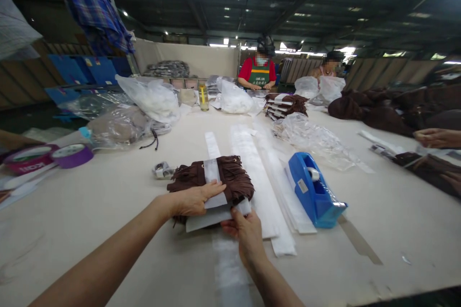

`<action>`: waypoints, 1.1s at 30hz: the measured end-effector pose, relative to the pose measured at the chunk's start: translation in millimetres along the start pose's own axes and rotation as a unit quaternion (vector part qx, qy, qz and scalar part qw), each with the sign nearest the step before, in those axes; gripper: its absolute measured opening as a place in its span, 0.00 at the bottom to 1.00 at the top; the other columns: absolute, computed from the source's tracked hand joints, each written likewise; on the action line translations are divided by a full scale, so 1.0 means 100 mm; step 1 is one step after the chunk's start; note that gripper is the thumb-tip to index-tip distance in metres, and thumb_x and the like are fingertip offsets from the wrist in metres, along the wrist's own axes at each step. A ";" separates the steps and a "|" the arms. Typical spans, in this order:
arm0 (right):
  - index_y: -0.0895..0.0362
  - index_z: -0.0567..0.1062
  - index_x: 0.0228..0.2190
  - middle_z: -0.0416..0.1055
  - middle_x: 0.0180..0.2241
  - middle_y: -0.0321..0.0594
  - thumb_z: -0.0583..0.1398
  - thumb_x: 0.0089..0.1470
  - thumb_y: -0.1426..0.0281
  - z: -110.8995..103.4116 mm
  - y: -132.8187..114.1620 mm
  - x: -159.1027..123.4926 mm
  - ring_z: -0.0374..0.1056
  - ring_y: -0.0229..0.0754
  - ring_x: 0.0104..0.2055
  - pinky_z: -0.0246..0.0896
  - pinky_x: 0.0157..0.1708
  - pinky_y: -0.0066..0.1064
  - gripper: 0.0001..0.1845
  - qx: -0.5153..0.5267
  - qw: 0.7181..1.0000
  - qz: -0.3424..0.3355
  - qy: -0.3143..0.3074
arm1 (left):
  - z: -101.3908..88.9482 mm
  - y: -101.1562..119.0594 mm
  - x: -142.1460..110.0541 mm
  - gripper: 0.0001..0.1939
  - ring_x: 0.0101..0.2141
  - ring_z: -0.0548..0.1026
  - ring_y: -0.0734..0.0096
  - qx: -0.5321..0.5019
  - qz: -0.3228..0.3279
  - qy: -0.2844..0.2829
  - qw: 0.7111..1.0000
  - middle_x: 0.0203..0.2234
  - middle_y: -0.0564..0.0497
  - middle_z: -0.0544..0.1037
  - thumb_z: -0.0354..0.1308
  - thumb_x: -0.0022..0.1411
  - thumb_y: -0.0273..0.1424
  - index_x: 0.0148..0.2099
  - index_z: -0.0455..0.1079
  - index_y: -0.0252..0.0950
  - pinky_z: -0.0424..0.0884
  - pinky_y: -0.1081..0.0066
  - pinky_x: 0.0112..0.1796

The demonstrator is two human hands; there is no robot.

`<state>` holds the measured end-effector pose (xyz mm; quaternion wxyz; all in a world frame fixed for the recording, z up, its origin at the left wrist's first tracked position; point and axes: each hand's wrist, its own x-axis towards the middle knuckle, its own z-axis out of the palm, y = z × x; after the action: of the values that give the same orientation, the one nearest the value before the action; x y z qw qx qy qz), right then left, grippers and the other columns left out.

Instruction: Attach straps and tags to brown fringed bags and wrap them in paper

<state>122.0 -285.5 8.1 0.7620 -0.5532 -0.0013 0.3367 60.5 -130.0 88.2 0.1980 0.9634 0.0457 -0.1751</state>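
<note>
A folded brown fringed leather-like piece (234, 177) lies on the table in front of me, with a white strip (212, 171) across its top. My left hand (196, 199) rests flat on the piece and the strip, fingers stretched out. At the near right corner my right hand (245, 232) pinches the edge of a white sheet (207, 219) under the brown piece; its fingertips are partly hidden. Long white strips (255, 177) lie beneath and to the right. A blue tape dispenser (311, 192) stands to the right of them.
Purple tape rolls (73, 155) sit at the left edge. Clear plastic bags (151, 98) lie toward the back. A stack of brown fringed pieces (286, 105) stands beyond the strips. A co-worker's hand (437, 137) is at the right; a person in a green apron (260, 74) works opposite.
</note>
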 end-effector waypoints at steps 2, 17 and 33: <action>0.58 0.65 0.31 0.69 0.21 0.30 0.63 0.36 0.60 0.01 0.02 0.02 0.69 0.38 0.19 0.65 0.19 0.27 0.21 0.003 1.000 -0.005 0.001 | 0.03 0.02 -0.01 0.42 0.61 0.42 0.63 0.007 0.002 0.004 1.000 0.62 0.43 0.43 0.45 0.44 0.13 0.64 0.41 0.29 0.45 0.61 0.58; 0.59 0.66 0.36 0.68 0.26 0.35 0.62 0.37 0.61 -0.18 0.00 0.05 0.64 0.37 0.21 0.60 0.19 0.27 0.24 -0.090 0.993 -0.068 0.021 | 0.58 0.04 -0.01 0.45 0.62 0.34 0.56 0.159 -0.009 0.114 0.981 0.63 0.35 0.36 0.49 0.44 0.16 0.65 0.37 0.28 0.42 0.56 0.59; 0.58 0.71 0.36 0.70 0.35 0.45 0.50 0.47 0.82 -0.32 -0.34 0.52 0.62 0.45 0.38 0.53 0.37 0.36 0.17 -0.556 0.614 -0.560 0.032 | 0.71 -0.04 0.02 0.48 0.62 0.36 0.55 0.165 0.021 0.175 0.970 0.63 0.38 0.37 0.46 0.41 0.15 0.65 0.33 0.32 0.45 0.53 0.59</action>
<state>191.4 -291.8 5.0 0.3491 -0.7731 -0.4728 -0.2385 39.4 -154.3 25.1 0.0288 0.9991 0.0304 -0.0045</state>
